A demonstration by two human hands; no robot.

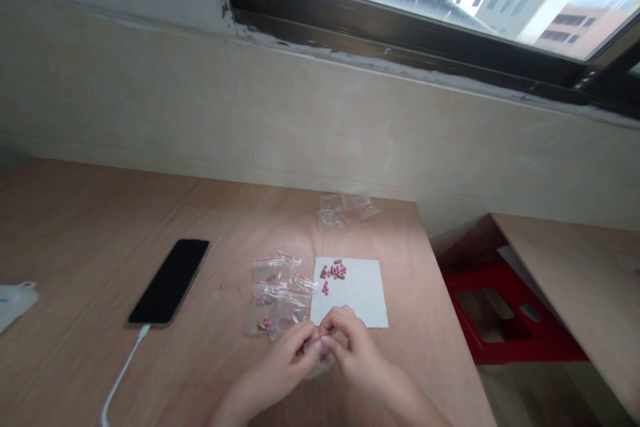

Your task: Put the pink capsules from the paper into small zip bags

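Both hands meet at the front of the table over a small clear zip bag (323, 363). My left hand (293, 355) pinches its top edge from the left, and my right hand (353, 340) pinches the same edge from the right. Something pink shows through the plastic, partly hidden by the fingers. Just beyond lies a white sheet of paper (363, 293) bearing pink beads or pills (325, 288) and brownish capsule-shaped pieces (337, 261). To its left several filled zip bags (280, 300) with red strips overlap, with pink and brown bits inside.
Clear plastic bags (333, 213) lie near the wall at the back. A black phone (170, 282) with a white cable (123, 370) rests at left. A white object (17, 303) sits at the far left edge. Right of the table edge are a gap and a red stool-like object (515, 313).
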